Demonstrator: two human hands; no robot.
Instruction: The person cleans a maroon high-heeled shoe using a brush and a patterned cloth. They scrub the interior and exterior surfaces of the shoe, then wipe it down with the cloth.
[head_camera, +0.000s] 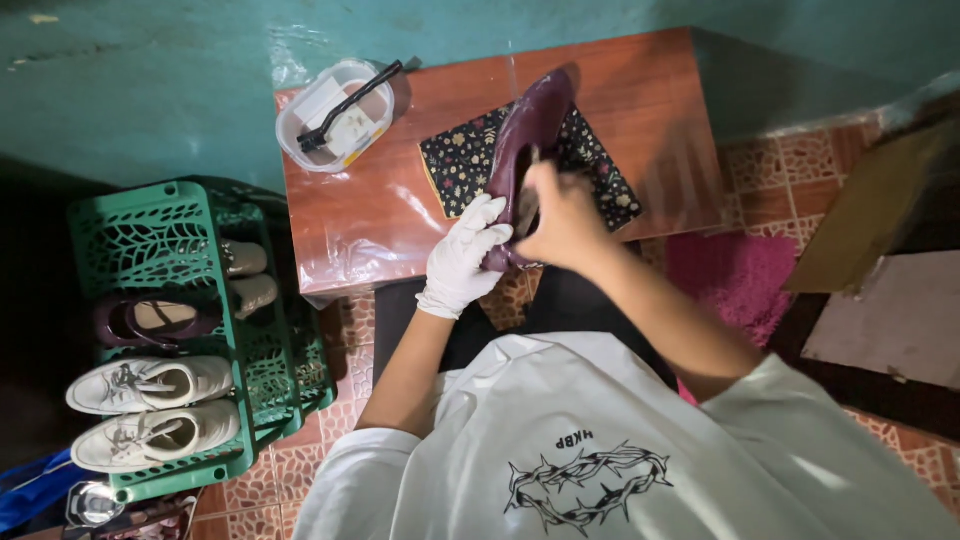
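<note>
A dark purple shoe (525, 140) is held over the near edge of a low reddish-brown worktop (350, 210), its toe pointing away from the person and its heel end toward the body. The left hand (462, 255), covered by a white glove, is wrapped around the heel end of the shoe from the left, its grip pressed around the shoe's side. The bare right hand (562, 218) is placed against the shoe's opening from the right, its fingers curled; something small is seen at the fingertips (too blurred to tell what), so whether that grip pinches anything cannot be told.

Under the shoe's front half, a dark floral cloth (470, 160) is spread on the worktop. Farther from the shoe, toward the worktop's far left corner, a clear plastic container (330, 125) is set, with a black brush (345, 105) laid across its top.

Left of the worktop, on the tiled floor, a green plastic rack (260, 330) is stood, and pairs of shoes are kept on it: white sneakers (150, 410) nearest, another purple shoe (150, 320) beyond them.
</note>
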